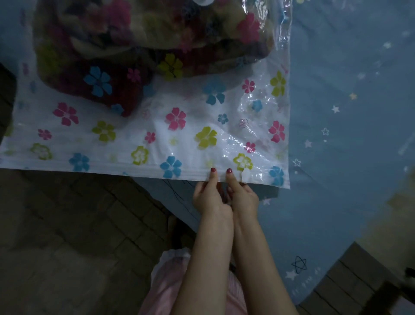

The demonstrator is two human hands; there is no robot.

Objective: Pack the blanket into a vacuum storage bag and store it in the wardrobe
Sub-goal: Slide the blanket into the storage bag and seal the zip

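Note:
A clear vacuum storage bag [193, 139] printed with coloured flowers lies on the bed, its near edge hanging over the side. The folded dark flowered blanket [125, 51] sits inside it at the far end. My left hand [207, 193] pinches the bag's zip strip [125, 169] at the near edge, thumb on top. Right beside it my right hand [241, 194] pinches the same strip, close to a small white slider clip [246, 175]. Both thumbs press on the seal and the other fingers are under the bag.
The bed is covered by a blue sheet with stars [348, 112]. A dark tiled floor [67, 236] lies to the left and below. A pale valve cap [203, 1] shows at the top edge. My pink clothing [166, 290] is at the bottom.

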